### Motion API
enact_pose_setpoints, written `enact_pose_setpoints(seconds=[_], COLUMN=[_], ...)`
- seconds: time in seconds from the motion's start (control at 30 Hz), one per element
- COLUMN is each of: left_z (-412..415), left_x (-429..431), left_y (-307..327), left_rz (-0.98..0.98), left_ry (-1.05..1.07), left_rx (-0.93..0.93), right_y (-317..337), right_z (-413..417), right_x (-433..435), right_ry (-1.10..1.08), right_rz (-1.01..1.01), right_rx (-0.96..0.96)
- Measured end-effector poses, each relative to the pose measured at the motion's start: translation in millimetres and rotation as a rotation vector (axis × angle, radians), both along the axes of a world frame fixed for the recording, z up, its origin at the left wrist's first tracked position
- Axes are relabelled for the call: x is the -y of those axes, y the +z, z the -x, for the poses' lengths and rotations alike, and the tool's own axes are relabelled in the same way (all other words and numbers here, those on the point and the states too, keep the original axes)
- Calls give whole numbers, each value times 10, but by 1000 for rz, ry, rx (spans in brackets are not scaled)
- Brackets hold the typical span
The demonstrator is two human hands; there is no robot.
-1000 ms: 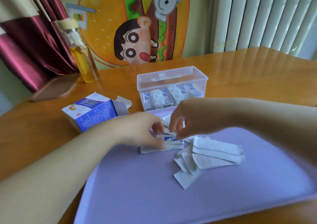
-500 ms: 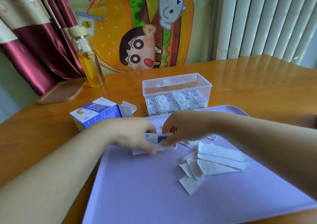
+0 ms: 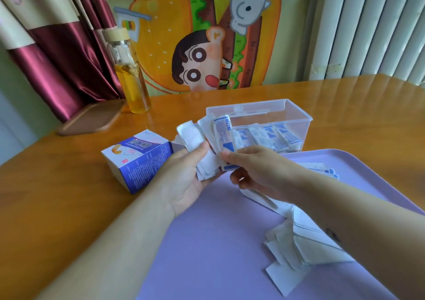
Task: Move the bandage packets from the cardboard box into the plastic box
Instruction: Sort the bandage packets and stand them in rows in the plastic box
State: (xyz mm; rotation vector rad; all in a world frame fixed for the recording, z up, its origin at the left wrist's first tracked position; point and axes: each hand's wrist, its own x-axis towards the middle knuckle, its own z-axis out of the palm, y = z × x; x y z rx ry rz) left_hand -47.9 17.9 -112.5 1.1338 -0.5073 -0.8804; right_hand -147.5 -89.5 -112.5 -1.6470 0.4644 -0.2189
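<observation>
Bandage packets point(image 3: 213, 148), loosely fanned and pinched by left hand point(image 3: 186, 175) and right hand point(image 3: 253, 168) (near the plastic box point(image 3: 296, 113)), may spill.

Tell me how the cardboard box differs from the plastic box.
The cardboard box is opaque, printed blue and white; the plastic box is clear. The cardboard box lies on its side, the plastic box stands upright, open-topped, with packets lined inside. Both sit on the wooden table.

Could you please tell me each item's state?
Clear plastic box: open, partly filled with blue-printed packets.
Blue-and-white cardboard box: lying on its side, flap open.
Glass bottle of yellow liquid: upright, capped.
Fanned white bandage packets: gripped by left hand and right hand.
Loose white packets: lying on purple tray.
</observation>
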Motion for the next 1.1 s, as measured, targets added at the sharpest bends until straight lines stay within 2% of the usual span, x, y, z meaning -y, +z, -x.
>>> enact_pose_setpoints(seconds=[0.13, 0.23, 0.33, 0.43, 0.53, 0.63, 0.7, 0.77, 0.83, 0.93, 1.0, 1.03, 1.1], left_z=[-122, -114, -56, -5, -19, -27, -64, -125, -144, -87, -42, -38, -33], left_x=[-59, -79, -71, -71, -92, -105, -122, -159, -215, -279, -287, -282, -260], left_y=[-71, -98, -106, -91, -76, -25, -7, -8, 20, 114, 176, 179, 149], left_rz=[-37, -33, -36, -13, -25, -18, -63, -156, -213, -192, -140, -118, -89], left_ry=[106, 4, -105, -130, -38, 130, 308, 465, 522, 505, 419, 371, 271], left_rx=[-27, -79, -82, -108, -92, -40, 76, 293, 499, 736, 844, 869, 871], right_y=[-55, -44, -40, -30, -21, -12, 25, 66, 63, 6, 32, 67, 123], right_z=[-12, 14, 15, 35, 66, 93, 116, 120, 123, 125, 143, 158, 166], right_x=[5, -41, -75, -63, -22, 5, -10, -39, -93, -144, -127, -107, -74], right_ry=[-52, 7, 46, 41, 50, -25, -83, -90, -41, -13, -51, -83, -100], right_rz=[75, 163, 116, 89, 71, 154, 259, 299, 388, 609, 678, 635, 427], right_rx=[-52, -22, 49, 37, 10, -36, -42, -19, -83, -187, -120, -61, 53])
